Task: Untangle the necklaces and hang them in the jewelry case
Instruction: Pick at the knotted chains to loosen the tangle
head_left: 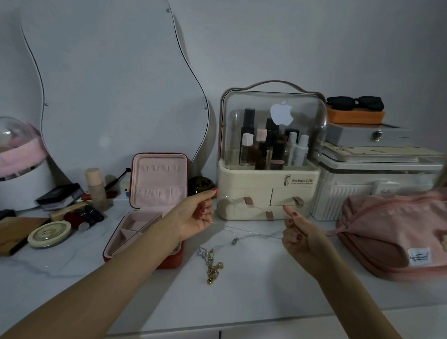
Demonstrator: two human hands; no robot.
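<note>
A thin silver necklace (250, 231) is stretched in the air between my two hands, above the white tabletop. My left hand (194, 214) pinches one end near its fingertips. The other end is pinched by my right hand (300, 235); a small pendant (234, 241) dangles from the lower strand. On the table below lies a heap of gold and silver chains (212, 264). The red jewelry case (150, 207) stands open at left, its pink lid upright with a row of hooks, just beside my left hand.
A cream cosmetics organiser (267, 178) with drawers stands right behind the hands. A pink bag (397, 231) lies at right, with stacked boxes (376, 174) behind it. Makeup items (71, 209), a round tin (49, 233) and a wavy mirror (106, 76) fill the left.
</note>
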